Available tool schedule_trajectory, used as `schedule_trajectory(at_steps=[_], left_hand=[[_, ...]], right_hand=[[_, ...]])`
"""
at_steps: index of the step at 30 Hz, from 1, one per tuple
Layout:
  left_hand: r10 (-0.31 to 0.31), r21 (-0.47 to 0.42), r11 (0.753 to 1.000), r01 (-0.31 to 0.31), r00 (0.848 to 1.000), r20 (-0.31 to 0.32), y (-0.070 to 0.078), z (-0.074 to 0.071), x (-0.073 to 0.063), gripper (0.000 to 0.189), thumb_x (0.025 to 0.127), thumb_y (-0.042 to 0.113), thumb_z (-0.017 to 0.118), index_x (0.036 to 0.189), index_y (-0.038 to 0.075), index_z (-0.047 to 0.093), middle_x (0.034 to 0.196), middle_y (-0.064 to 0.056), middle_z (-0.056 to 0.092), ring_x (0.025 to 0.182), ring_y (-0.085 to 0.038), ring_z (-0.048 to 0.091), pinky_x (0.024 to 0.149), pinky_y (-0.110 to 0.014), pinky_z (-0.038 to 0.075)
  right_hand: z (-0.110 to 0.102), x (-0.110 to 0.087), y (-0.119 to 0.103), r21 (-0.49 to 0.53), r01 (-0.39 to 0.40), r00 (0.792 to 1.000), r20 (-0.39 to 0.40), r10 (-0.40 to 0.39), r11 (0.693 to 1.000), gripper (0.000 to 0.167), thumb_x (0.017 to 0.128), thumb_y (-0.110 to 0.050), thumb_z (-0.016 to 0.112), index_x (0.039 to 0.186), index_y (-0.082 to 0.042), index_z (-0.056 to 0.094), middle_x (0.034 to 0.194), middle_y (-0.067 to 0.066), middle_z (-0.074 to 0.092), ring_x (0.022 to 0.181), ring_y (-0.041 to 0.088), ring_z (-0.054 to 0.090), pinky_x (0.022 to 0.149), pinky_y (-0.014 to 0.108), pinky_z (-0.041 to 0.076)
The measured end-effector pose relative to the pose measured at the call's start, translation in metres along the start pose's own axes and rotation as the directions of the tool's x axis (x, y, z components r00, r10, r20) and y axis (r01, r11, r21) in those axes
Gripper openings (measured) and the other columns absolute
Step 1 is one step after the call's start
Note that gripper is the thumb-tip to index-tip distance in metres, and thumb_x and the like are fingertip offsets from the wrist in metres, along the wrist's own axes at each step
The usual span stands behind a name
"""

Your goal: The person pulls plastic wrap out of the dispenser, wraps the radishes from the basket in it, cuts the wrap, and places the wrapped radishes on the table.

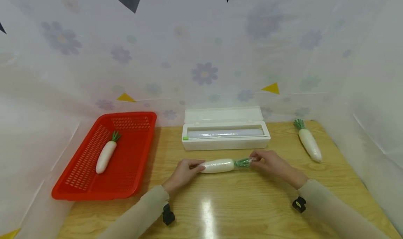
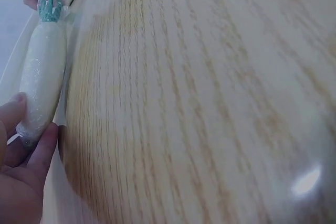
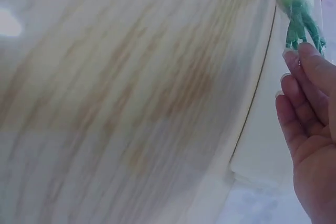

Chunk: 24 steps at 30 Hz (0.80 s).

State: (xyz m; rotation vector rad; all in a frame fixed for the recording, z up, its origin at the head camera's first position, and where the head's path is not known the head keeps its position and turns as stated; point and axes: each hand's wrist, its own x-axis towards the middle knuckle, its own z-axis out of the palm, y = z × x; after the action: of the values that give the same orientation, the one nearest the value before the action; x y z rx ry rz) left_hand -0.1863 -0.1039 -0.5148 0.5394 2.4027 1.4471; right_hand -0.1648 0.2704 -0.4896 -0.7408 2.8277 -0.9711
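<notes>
1. Head view: the wooden bench (image 1: 245,200) spreads beneath the left hand (image 1: 184,172) and right hand (image 1: 270,164); its near edge is cut off.
2. Left of the left hand, a red basket (image 1: 130,162) holds a white radish (image 1: 106,156), seemingly set apart from the handled one.
3. Just beyond the hands, a film box (image 1: 226,145) stands lid up, probably for easy reach; its roll (image 1: 225,133) is partly hidden inside.
4. Beyond and right of the right hand lies a bare-looking radish (image 1: 310,144).
5. Between the hands is the wrapped radish (image 1: 218,166); the left hand pinches its blunt end, likely steadying it. Bench contact is unclear.
6. The right hand's thumb and fingers pinch the film end (image 1: 252,159) narrowly, perhaps keeping it gathered; its edges are hard to trace.
</notes>
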Motion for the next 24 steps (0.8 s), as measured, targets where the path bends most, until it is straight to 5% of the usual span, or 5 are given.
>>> schedule_trajectory(at_steps=[8, 17, 24], left_hand=[[0.026, 0.026, 0.999, -0.026, 1.0, 0.012, -0.0012, -0.0002, 0.0018, 0.03, 0.101, 0.024, 0.071, 0.124, 0.006, 0.076, 0.128, -0.011, 0.073, 0.12, -0.027, 0.068, 0.097, -0.039, 0.056], [0.054, 0.077, 0.995, -0.056, 0.998, 0.021, 0.0026, 0.0029, 0.0031, 0.03, 0.101, 0.023, 0.071, 0.125, 0.006, 0.075, 0.13, -0.01, 0.072, 0.121, -0.027, 0.068, 0.099, -0.039, 0.055], [0.043, 0.067, 0.997, -0.044, 0.999, 0.015, 0.0058, 0.0024, 0.0019, 0.03, 0.101, 0.023, 0.071, 0.124, 0.005, 0.075, 0.13, -0.011, 0.071, 0.119, -0.028, 0.069, 0.097, -0.04, 0.056]], right_hand=[[0.0017, -0.0078, 0.0065, 0.023, 0.101, 0.989, -0.113, -0.098, 0.995, 0.013, 0.095, -0.007, 0.074, 0.096, -0.02, 0.076, 0.089, -0.013, 0.073, 0.082, 0.001, 0.066, 0.073, 0.029, 0.056], [0.0008, -0.0089, 0.0007, 0.158, -0.13, 0.991, -0.015, 0.134, 0.979, 0.018, 0.106, -0.021, 0.062, 0.109, -0.011, 0.077, 0.099, -0.004, 0.075, 0.089, 0.006, 0.067, 0.077, 0.028, 0.055], [0.0015, -0.0057, -0.0027, 0.29, -0.147, 0.989, 0.013, 0.15, 0.946, 0.017, 0.106, -0.011, 0.06, 0.107, -0.003, 0.075, 0.097, 0.006, 0.073, 0.082, 0.008, 0.061, 0.072, 0.025, 0.052]])
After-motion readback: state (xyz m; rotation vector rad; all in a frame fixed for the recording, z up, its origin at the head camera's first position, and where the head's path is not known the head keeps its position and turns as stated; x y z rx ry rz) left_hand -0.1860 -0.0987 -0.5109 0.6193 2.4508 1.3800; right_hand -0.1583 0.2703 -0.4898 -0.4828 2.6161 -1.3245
